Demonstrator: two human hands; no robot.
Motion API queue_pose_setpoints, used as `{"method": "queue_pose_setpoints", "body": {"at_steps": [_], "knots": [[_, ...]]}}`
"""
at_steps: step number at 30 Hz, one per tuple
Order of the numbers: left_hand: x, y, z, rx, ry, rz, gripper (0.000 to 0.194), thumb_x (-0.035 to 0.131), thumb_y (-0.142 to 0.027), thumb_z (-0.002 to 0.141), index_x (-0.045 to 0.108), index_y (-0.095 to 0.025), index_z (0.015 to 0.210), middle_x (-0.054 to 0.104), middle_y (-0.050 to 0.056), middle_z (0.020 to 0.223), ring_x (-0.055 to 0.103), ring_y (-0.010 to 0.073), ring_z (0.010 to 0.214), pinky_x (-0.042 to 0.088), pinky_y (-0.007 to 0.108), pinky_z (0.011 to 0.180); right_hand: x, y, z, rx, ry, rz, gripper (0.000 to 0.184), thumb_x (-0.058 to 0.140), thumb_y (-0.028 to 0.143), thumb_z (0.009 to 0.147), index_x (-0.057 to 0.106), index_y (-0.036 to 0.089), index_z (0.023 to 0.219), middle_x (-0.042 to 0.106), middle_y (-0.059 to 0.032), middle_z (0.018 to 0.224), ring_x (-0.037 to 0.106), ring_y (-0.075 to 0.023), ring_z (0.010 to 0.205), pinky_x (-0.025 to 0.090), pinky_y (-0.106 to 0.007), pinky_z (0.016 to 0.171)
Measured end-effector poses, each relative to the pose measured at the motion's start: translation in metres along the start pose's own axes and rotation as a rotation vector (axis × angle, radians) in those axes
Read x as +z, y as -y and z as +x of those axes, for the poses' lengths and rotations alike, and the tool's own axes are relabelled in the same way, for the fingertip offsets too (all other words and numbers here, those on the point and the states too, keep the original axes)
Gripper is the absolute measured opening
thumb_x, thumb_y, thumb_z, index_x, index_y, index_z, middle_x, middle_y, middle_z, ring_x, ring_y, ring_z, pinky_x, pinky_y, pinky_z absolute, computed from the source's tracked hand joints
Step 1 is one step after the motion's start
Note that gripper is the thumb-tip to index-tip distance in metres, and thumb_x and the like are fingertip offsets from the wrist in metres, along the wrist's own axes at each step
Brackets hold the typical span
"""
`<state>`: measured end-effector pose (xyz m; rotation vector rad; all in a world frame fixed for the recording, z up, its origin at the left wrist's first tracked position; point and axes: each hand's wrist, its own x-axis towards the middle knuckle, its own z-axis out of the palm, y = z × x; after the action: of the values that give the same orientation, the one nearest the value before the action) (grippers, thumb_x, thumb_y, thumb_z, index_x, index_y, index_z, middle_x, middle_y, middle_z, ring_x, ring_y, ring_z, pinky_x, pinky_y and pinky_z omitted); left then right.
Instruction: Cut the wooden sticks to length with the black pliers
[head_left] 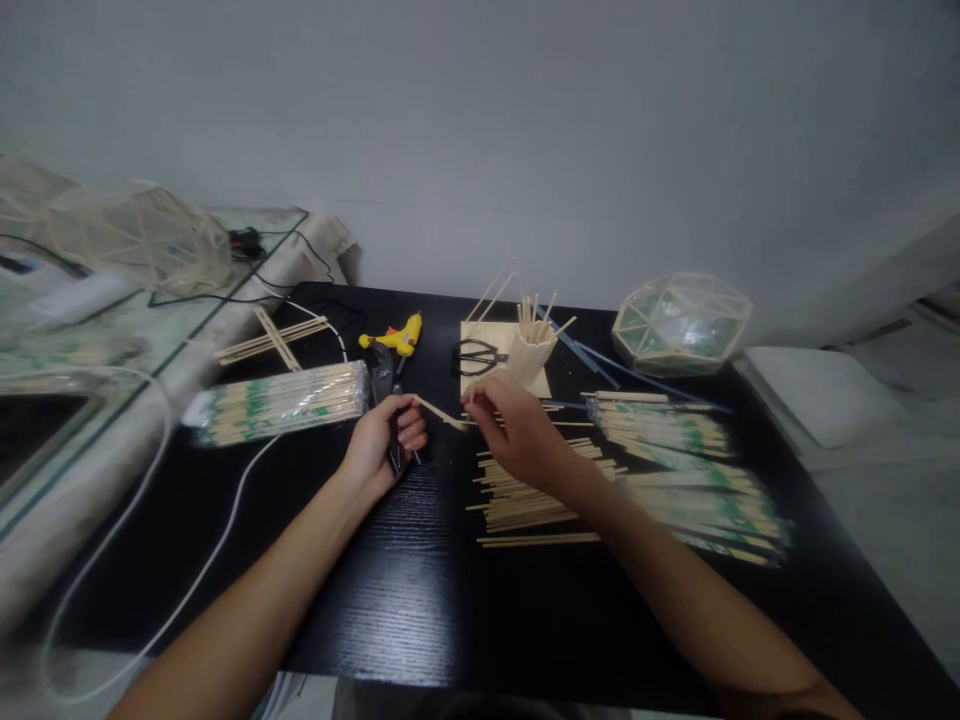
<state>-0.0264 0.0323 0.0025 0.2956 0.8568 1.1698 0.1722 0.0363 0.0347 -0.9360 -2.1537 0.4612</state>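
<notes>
My left hand (384, 440) is closed, pinching one end of a short wooden stick (441, 412) that slants down to the right. Dark-handled pliers (382, 372) lie behind and partly beneath this hand; whether it touches them I cannot tell. Just beyond the stick's other end, my right hand (514, 420) has thumb and fingers pressed together. Whatever sits in that pinch is too small to name. Under the right wrist spreads a pile of loose wooden sticks (525, 495). Black-handled scissors (476, 355) and a cup of upright sticks (534, 350) stand behind the right hand, on a thin wooden board (487, 332).
A yellow glue gun (397, 336) lies at the back, its cord running left. Wrapped chopsticks lie left (285, 402) and right (705, 510). A faceted, clear-paneled geometric form (681, 322) stands at the back right. A white cable (225, 540) loops over the table's left side.
</notes>
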Motion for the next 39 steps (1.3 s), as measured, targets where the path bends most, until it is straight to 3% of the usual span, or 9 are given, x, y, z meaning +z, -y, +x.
{"method": "queue_pose_setpoints", "body": {"at_steps": [3, 6, 12, 16, 24, 28, 32, 39], "knots": [[0.003, 0.002, -0.002, -0.052, -0.016, -0.051, 0.013, 0.062, -0.013, 0.082, 0.052, -0.015, 0.073, 0.033, -0.009, 0.052, 0.028, 0.0036, 0.039, 0.028, 0.017, 0.035, -0.001, 0.007, -0.003, -0.029, -0.066, 0.113, 0.009, 0.057, 0.019, 0.1, 0.065, 0.019, 0.096, 0.073, -0.0067, 0.097, 0.069, -0.0186, 0.091, 0.054, -0.031, 0.086], [0.006, 0.006, -0.004, -0.065, -0.006, -0.057, 0.016, 0.06, -0.012, 0.083, 0.05, -0.016, 0.071, 0.033, -0.008, 0.053, 0.029, 0.0041, 0.039, 0.029, 0.017, 0.035, 0.003, 0.009, -0.008, -0.067, -0.066, 0.147, 0.017, 0.055, 0.019, 0.102, 0.07, 0.022, 0.108, 0.078, -0.0052, 0.109, 0.073, -0.0174, 0.101, 0.056, -0.03, 0.092], [0.008, 0.015, -0.006, -0.035, -0.047, -0.035, 0.017, 0.062, -0.015, 0.082, 0.05, -0.016, 0.07, 0.036, -0.008, 0.054, 0.03, 0.0036, 0.039, 0.03, 0.017, 0.035, 0.005, 0.01, -0.011, -0.088, -0.058, 0.152, 0.03, 0.061, 0.025, 0.101, 0.068, 0.028, 0.129, 0.075, -0.0023, 0.125, 0.072, -0.0168, 0.113, 0.055, -0.032, 0.102], [0.008, 0.022, -0.008, -0.026, -0.043, -0.009, 0.014, 0.066, -0.016, 0.08, 0.054, -0.015, 0.073, 0.037, -0.008, 0.055, 0.032, 0.0033, 0.041, 0.031, 0.017, 0.037, 0.004, 0.013, -0.009, -0.098, -0.105, 0.198, 0.026, 0.061, 0.021, 0.1, 0.071, 0.024, 0.123, 0.077, -0.0041, 0.12, 0.073, -0.0165, 0.109, 0.056, -0.031, 0.099], [0.007, 0.028, -0.009, -0.011, -0.023, 0.285, 0.02, 0.074, -0.029, 0.076, 0.063, -0.012, 0.078, 0.041, -0.007, 0.054, 0.033, 0.0047, 0.042, 0.029, 0.018, 0.038, -0.004, 0.012, -0.004, 0.101, -0.197, 0.24, 0.014, 0.06, 0.022, 0.1, 0.074, 0.021, 0.097, 0.079, -0.0019, 0.099, 0.075, -0.0161, 0.093, 0.054, -0.025, 0.085], [0.002, 0.024, -0.005, 0.164, -0.085, 0.503, 0.032, 0.08, -0.039, 0.073, 0.069, -0.012, 0.084, 0.043, -0.006, 0.055, 0.036, 0.005, 0.044, 0.027, 0.017, 0.04, 0.0, -0.003, -0.003, 0.159, -0.185, 0.2, 0.01, 0.062, 0.023, 0.098, 0.07, 0.018, 0.095, 0.076, -0.0026, 0.09, 0.071, -0.0156, 0.079, 0.051, -0.024, 0.077], [0.0, 0.019, -0.007, 0.32, -0.102, 0.618, 0.043, 0.082, -0.047, 0.072, 0.073, -0.011, 0.094, 0.05, -0.005, 0.059, 0.042, 0.006, 0.048, 0.029, 0.018, 0.043, 0.009, -0.013, -0.005, 0.113, -0.105, 0.118, 0.012, 0.062, 0.023, 0.097, 0.066, 0.018, 0.087, 0.07, -0.0012, 0.078, 0.064, -0.0152, 0.07, 0.047, -0.024, 0.07], [-0.001, 0.019, -0.016, 0.502, -0.03, 0.737, 0.038, 0.078, -0.045, 0.081, 0.075, -0.015, 0.105, 0.064, 0.0, 0.073, 0.052, 0.0083, 0.058, 0.038, 0.02, 0.052, 0.015, -0.011, -0.008, 0.068, -0.061, 0.11, 0.008, 0.062, 0.021, 0.098, 0.066, 0.017, 0.092, 0.071, -0.0051, 0.088, 0.066, -0.0181, 0.082, 0.047, -0.027, 0.077]]}}
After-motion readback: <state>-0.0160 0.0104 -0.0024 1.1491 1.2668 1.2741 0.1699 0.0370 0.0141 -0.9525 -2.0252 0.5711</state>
